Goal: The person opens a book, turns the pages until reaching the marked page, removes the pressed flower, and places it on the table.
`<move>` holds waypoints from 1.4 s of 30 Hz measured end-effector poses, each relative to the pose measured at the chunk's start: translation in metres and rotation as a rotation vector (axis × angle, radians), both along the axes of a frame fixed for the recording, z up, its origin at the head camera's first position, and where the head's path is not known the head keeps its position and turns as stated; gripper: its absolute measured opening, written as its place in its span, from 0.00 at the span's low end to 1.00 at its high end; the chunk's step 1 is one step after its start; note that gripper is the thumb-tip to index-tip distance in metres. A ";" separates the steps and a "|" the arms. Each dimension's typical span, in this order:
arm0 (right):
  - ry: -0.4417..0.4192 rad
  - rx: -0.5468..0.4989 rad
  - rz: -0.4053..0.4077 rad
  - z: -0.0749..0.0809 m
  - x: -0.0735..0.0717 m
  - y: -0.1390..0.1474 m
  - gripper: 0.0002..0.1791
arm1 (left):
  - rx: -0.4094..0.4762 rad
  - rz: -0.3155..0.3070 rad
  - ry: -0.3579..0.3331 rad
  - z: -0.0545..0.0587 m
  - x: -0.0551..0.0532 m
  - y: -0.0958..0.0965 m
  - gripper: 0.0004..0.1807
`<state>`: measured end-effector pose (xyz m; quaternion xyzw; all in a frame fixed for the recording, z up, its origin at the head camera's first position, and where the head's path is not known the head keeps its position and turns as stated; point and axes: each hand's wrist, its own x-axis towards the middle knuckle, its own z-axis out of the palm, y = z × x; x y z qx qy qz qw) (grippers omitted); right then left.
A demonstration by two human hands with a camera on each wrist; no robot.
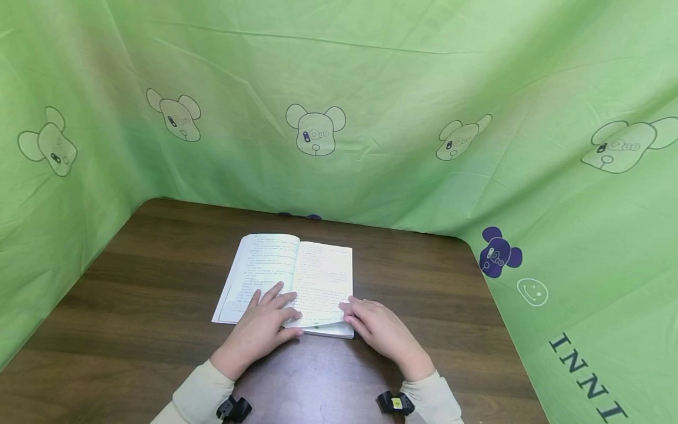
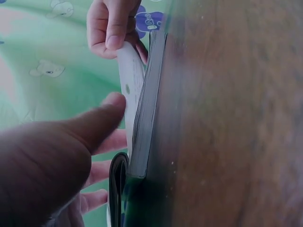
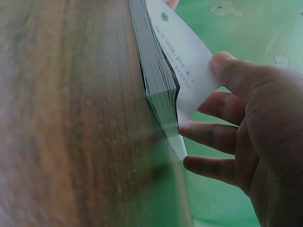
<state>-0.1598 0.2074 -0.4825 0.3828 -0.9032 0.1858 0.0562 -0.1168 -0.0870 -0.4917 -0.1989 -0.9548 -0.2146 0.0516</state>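
Observation:
An open book [image 1: 323, 265] with printed text lies on the brown table. My left hand [image 1: 269, 321] rests with spread fingers on the lower part of the pages, near the spine. At the lower right corner my right hand [image 1: 378, 330] pinches a page [image 3: 187, 52] between thumb and fingers. That page is lifted and bowed away from the thick stack of pages [image 3: 154, 61] below it. In the left wrist view, the lifted page [image 2: 130, 78] stands apart from the page block [image 2: 149, 113], with the left thumb close to its edge.
The wooden table [image 1: 132, 282] extends around the book. A green cloth [image 1: 371, 70] with bear-head prints hangs behind and at both sides. A black wrist device [image 1: 233, 408] sits at the left cuff and another device [image 1: 395, 403] at the right cuff.

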 end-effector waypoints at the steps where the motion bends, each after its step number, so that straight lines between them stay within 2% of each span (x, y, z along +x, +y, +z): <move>1: 0.006 -0.001 -0.003 0.000 0.000 0.000 0.09 | 0.000 0.005 0.003 0.001 0.000 0.001 0.18; 8: 0.045 -0.025 0.001 -0.001 -0.001 0.001 0.12 | -0.017 0.038 -0.010 0.000 0.000 0.004 0.09; 12: 0.094 -0.070 0.006 0.000 -0.001 0.003 0.11 | -0.009 0.043 -0.005 -0.003 0.000 0.004 0.07; 17: 0.161 -0.117 -0.043 0.002 -0.003 0.007 0.21 | -0.002 0.046 0.023 -0.005 -0.002 0.004 0.07; 21: 0.165 -0.149 -0.082 0.002 -0.003 0.008 0.26 | -0.001 0.063 0.038 -0.005 -0.003 0.005 0.12; 26: 0.166 -0.148 -0.092 0.002 -0.002 0.008 0.25 | 0.056 0.106 0.106 -0.004 -0.005 0.003 0.31; 30: 0.123 -0.117 -0.032 0.001 -0.003 0.007 0.25 | 0.130 0.131 0.186 -0.003 -0.008 0.000 0.46; 33: 0.041 -0.082 0.040 0.000 -0.003 0.006 0.25 | 0.124 0.155 0.230 -0.003 -0.009 -0.003 0.53; 37: -0.066 -0.030 0.085 -0.002 -0.001 0.006 0.27 | 0.089 0.173 0.271 -0.004 -0.009 -0.006 0.56; 42: -0.123 0.015 0.084 -0.004 0.000 0.007 0.29 | 0.034 0.140 0.292 -0.004 -0.008 -0.008 0.55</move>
